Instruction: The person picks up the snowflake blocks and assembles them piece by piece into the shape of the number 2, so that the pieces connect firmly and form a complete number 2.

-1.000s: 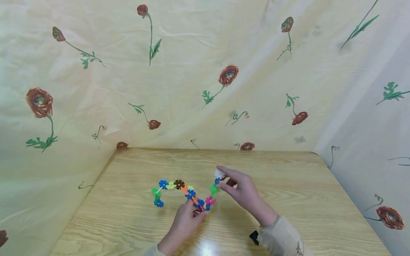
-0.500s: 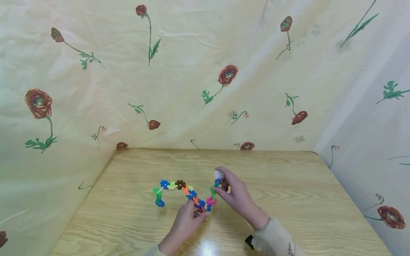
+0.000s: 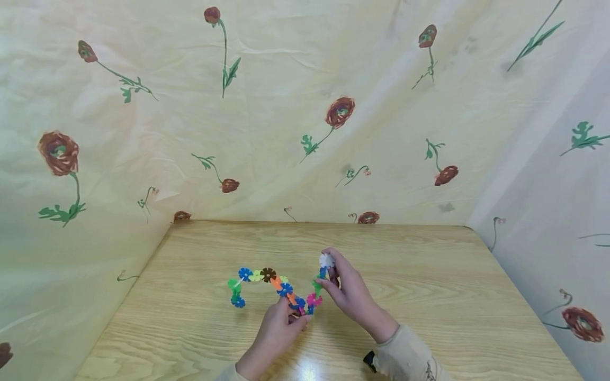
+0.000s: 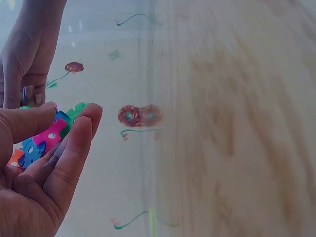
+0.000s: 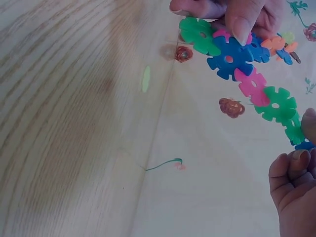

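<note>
A chain of interlocking plastic snowflake discs [image 3: 268, 274] in blue, green, yellow, brown, orange and pink curves between my hands, held over the table. My left hand [image 3: 276, 328] pinches it near its low middle bend; its left part arches out and hooks down to a blue disc [image 3: 238, 301]. Near the raised right end my right hand [image 3: 356, 296] grips the chain, thumb by a green disc, index finger at the white disc [image 3: 326, 260] on top. In the right wrist view, blue, pink and green discs [image 5: 275, 104] span the two hands. My fingers partly hide the gripped discs.
The wood-grain table [image 3: 429, 275] extends beneath both hands. A cream cloth [image 3: 286, 106] printed with red flowers hangs behind it and along both sides. Beside the right sleeve [image 3: 405, 354] shows a small black piece [image 3: 369, 362].
My right hand has shifted slightly left, and its thumb has come closer in on the green disc. My left hand and the left part of the chain have barely moved.
</note>
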`<state>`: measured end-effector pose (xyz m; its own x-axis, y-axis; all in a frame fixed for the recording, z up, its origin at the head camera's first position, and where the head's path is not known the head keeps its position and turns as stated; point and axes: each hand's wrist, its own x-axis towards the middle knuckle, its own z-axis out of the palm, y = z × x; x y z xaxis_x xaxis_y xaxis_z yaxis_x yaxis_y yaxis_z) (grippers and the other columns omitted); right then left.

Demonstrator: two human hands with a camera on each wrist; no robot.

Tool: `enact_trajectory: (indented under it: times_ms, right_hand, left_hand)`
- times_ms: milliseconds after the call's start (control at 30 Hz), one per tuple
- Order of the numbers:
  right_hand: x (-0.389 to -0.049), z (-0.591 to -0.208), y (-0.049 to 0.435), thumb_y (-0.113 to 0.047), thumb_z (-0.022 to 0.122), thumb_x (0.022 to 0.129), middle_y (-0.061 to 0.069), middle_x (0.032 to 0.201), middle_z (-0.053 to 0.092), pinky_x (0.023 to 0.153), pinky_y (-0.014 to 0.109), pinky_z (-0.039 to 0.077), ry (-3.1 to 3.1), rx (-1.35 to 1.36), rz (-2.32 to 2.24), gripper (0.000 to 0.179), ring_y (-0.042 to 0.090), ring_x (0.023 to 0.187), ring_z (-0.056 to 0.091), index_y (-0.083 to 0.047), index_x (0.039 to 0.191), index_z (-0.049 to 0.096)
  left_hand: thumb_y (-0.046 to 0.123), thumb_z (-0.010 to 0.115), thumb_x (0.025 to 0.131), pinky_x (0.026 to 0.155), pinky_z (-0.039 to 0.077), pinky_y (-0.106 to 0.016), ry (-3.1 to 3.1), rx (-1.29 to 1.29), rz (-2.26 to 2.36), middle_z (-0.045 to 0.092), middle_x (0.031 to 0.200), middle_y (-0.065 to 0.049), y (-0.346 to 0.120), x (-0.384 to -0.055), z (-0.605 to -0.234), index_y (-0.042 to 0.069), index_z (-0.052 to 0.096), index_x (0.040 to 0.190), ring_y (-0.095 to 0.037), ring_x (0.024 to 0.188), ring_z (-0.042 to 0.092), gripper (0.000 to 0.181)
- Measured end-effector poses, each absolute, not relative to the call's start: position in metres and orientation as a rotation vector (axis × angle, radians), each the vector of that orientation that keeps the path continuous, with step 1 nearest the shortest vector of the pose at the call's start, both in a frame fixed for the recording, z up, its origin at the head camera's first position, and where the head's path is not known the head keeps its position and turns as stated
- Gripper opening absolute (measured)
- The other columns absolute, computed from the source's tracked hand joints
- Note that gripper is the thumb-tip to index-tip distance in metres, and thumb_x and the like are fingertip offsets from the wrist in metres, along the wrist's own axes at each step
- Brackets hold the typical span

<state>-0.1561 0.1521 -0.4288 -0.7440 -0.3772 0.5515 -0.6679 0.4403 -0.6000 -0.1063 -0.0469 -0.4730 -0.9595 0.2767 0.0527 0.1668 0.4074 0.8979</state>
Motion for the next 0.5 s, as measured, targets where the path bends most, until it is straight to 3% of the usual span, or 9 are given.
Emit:
enact_trajectory:
  times_ms: [200,433,500]
  right_hand:
    - [-0.1571,-0.4323,0.1519,-0.004,0.07,0.09,-0.005,0.08,0.044,0.048,0.018,0.039,-2.33,0.909,1.171,0.05,0.004,0.062,0.041,-0.009,0.133,0.045]
    - [-0.153,-0.4306,0.1514,-0.013,0.077,0.084,-0.007,0.086,0.052,0.05,0.02,0.039,-2.384,0.809,1.201,0.073,0.004,0.06,0.04,-0.008,0.145,0.038]
    - [-0.1534,-0.4325,0.1527,-0.011,0.075,0.087,-0.006,0.089,0.054,0.049,0.021,0.039,-2.373,0.789,1.222,0.071,0.004,0.059,0.041,-0.01,0.147,0.036]
  left_hand:
    - [0.02,0.07,0.092,0.057,0.05,-0.023,2.554,0.429,1.617,0.063,0.075,0.007,-0.047,-0.106,-0.4733,0.008,0.053,0.098,-0.005,0.065,0.06,0.022]
    - [0.022,0.07,0.092,0.056,0.049,-0.023,2.545,0.396,1.62,0.064,0.075,0.007,-0.0479,-0.1068,-0.4734,0.008,0.053,0.099,-0.006,0.064,0.06,0.023]
    - [0.021,0.07,0.092,0.057,0.05,-0.023,2.538,0.382,1.631,0.065,0.077,0.005,-0.0483,-0.1073,-0.4731,0.008,0.053,0.099,-0.008,0.065,0.061,0.023]
